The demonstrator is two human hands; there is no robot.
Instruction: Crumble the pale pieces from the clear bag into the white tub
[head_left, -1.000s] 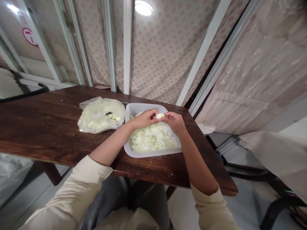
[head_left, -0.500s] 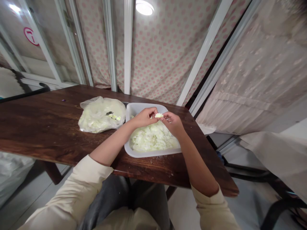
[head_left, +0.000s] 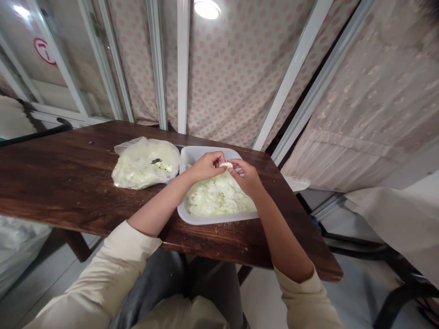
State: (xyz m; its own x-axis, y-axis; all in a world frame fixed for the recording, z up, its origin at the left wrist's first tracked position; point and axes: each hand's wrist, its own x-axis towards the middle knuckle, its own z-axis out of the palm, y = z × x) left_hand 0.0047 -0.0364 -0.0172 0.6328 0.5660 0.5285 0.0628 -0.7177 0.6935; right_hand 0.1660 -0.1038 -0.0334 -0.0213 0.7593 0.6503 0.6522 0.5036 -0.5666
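A small whitish piece [head_left: 226,165] is pinched between the fingertips of both hands, above the far part of a white tub [head_left: 197,219]. My left hand [head_left: 208,166] grips its left end, and my right hand [head_left: 246,175] has its right end between thumb and fingers. Pale yellow-white shreds or petals [head_left: 217,196] lie heaped in the tub below. Just left of the tub sits a clear plastic bag [head_left: 137,160] of similar pale material, with a dark spot and brighter yellow bits at its right side.
The dark wooden table [head_left: 78,183] carries small crumbs near its front edge. Behind it stand white window frames [head_left: 183,68] with a pink-dotted curtain [head_left: 229,77]. A black chair frame [head_left: 353,249] is at the right, and a whitish bag [head_left: 20,251] at the lower left.
The small piece between my fingertips now looks thinner and tilted differently. Both hands have stayed almost in place over the tub.
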